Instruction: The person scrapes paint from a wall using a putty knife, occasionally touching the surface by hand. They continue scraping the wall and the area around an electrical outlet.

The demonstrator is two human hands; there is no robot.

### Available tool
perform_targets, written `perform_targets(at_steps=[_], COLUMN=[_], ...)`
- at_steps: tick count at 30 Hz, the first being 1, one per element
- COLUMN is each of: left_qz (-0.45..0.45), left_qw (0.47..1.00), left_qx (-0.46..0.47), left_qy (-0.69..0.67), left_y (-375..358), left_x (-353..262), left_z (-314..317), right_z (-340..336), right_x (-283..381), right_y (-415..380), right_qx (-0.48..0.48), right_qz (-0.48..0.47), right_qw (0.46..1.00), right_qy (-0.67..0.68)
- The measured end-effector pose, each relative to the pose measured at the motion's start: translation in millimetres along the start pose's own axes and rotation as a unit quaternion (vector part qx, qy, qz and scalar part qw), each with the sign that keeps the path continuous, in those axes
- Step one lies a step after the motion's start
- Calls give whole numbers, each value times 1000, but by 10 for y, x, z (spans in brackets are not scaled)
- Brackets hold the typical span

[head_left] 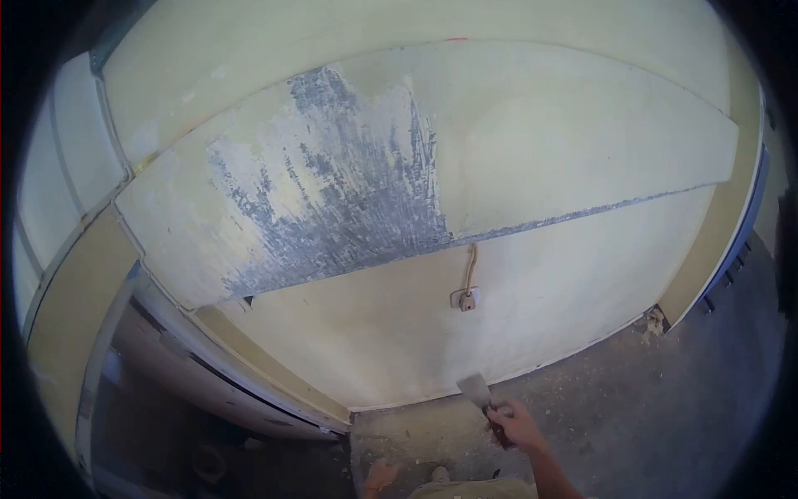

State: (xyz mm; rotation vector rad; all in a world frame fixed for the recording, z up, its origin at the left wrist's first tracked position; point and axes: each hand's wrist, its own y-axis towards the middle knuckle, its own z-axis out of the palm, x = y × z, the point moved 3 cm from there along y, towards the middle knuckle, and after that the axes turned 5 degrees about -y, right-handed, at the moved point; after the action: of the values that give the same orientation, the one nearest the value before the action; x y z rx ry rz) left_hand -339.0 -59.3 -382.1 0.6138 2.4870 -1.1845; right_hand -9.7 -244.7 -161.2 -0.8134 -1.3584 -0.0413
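My right hand (517,426) is closed around the dark handle of a putty knife (477,391), its flat metal blade pointing up and left over the floor near the wall's foot. Low in the view, my left hand (381,476) hangs apart from everything, its fingers loosely spread and nothing showing in them. Ahead of me a long pale-painted panel (573,133) spans the wall. Its left-middle part is a scraped patch (357,195), streaked dark grey-blue with white remnants of paint. The blade is well below the panel.
Under the panel a cable runs down to a socket (466,299) on the pale wall (374,341). Bits of debris dot the grey floor (582,407). A doorway frame (249,378) stands at left, and a blue-edged piece (738,233) at right.
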Motion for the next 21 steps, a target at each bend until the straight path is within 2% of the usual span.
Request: perform_targets(at_steps=[2,4,6,8,10,12,14,16,19,21], left_qz=[55,171,260,475,591,722,778,794,795,792], left_qw=[961,920,893,784,715,594,536,509,504,496], left_qx=[-129,-204,-253,-297,-341,-352,-322,-298,-259,-277], left_qy=[-240,-289,-266,-266,-151,-46,57,148,218,224], left_y=[-227,-605,-941,-1285,-1787,-2044,-2162,-2136,-2042,-2015], left_x=[-631,-1526,-2289,-2963,-3564,-4102,-4613,-4996,-5268,-5380], left_z=[-453,-1032,-1611,-2154,-2660,-3066,-3392,-3661,-3952,-4114], right_z=[83,191,295,343,406,475,575,656,741,769], right_x=[331,718,1183,1580,1930,2243,2492,2728,3075,3242], right_y=[-63,-144,-306,-438,-490,-488,-433,-406,-394,-320], right_qx=[17,58,69,68,70,38,40,46,31,13], right_qz=[-4,-178,-262,-298,-333,-387,-423,-484,-523,-529], right_qw=[999,978,955,943,931,913,895,860,834,832], right_qy=[45,95,124,131,134,125,139,157,173,164])
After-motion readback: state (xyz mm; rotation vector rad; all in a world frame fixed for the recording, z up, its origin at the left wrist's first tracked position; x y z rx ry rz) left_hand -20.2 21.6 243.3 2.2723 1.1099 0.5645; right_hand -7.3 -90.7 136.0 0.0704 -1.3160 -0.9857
